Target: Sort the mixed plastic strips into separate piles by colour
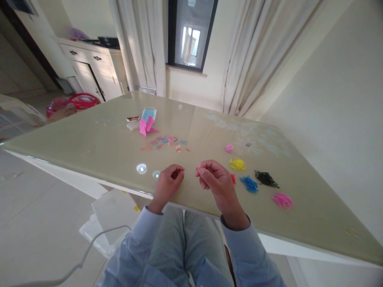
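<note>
Holds a small pink piece pinched in the right hand's fingers, over the surface; shows the left hand curled nearby, cannot tell whether gripping anything; has yellow strands and blue strands rightward.

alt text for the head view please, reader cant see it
The right hand pinches a pink bit over a table, the left hand beside it. Single-coloured piles lie at right, mixed bits beyond the left hand.
</note>
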`<state>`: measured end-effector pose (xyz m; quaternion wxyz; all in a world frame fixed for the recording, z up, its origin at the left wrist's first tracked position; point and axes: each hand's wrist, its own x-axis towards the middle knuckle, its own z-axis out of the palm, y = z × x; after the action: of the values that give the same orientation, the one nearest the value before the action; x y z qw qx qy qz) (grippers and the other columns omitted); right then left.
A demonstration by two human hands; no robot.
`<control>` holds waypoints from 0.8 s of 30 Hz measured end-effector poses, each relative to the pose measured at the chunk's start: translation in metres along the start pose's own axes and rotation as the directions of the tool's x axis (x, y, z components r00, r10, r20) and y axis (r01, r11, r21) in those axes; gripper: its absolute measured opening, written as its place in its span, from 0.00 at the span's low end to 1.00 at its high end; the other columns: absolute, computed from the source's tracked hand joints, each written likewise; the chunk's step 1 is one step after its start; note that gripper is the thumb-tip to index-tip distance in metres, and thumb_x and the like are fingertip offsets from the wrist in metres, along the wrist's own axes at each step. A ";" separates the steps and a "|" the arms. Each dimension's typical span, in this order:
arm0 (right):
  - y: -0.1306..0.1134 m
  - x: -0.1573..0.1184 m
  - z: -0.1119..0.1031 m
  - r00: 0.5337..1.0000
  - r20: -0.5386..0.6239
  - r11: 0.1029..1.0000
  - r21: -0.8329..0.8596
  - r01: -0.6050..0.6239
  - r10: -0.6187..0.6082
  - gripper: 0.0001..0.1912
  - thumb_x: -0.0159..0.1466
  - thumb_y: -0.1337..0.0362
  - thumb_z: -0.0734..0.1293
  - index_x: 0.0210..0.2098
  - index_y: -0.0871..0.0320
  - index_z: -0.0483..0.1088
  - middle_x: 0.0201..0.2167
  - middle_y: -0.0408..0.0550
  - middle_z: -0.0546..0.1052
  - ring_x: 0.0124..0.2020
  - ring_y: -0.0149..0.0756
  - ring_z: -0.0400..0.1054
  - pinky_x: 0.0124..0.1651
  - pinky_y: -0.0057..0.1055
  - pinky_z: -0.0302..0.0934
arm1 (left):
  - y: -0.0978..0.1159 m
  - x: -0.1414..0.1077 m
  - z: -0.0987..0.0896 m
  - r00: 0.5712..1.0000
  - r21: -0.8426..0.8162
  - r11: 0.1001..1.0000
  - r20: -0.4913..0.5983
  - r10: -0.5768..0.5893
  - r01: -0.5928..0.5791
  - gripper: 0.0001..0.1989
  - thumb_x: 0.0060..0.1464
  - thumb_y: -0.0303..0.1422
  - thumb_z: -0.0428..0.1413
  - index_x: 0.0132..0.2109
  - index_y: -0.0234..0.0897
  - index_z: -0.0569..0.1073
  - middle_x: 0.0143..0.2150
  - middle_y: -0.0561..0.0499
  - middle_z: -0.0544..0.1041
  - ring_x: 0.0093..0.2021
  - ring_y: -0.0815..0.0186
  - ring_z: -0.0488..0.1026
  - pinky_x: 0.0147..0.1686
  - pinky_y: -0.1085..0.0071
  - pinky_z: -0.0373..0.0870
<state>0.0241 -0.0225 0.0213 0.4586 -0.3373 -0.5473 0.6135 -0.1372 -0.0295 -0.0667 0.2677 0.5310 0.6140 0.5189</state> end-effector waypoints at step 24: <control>-0.016 -0.072 -0.067 0.914 -0.368 0.984 -0.117 0.136 -0.170 0.07 0.60 0.60 0.73 0.36 0.55 0.75 0.30 0.44 0.80 0.16 0.26 0.67 0.17 0.24 0.61 | -0.002 0.001 -0.003 0.997 0.085 0.994 -0.047 -0.059 0.063 0.16 0.49 0.45 0.56 0.37 0.38 0.77 0.32 0.51 0.80 0.32 0.64 0.76 0.35 0.70 0.72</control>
<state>0.1140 -0.0655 0.0189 0.5861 -0.4252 -0.5006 0.4745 -0.1409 -0.0290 -0.0671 0.2465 0.5114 0.6575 0.4953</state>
